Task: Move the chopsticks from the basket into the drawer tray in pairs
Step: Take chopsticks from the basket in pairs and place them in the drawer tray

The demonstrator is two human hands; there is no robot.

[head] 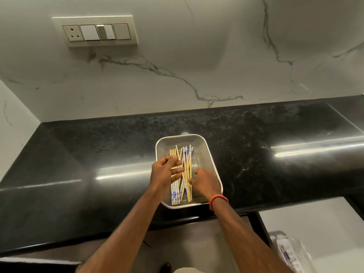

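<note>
At the near right edge, a drawer tray (pixel 289 251) is seen, blurred. Over the mesh basket (pixel 181 135) on the black counter (pixel 98 150), the left hand (pixel 165 172) is laid with fingers loosely spread on the chopsticks (pixel 185 154). The right hand (pixel 205 184) is curled at their near halves, and its grip cannot be told. Plain bamboo and blue-patterned white sticks are mixed, some crossed. They are judged light, stiff and smooth, and best pinched mid-length as matched pairs.
</note>
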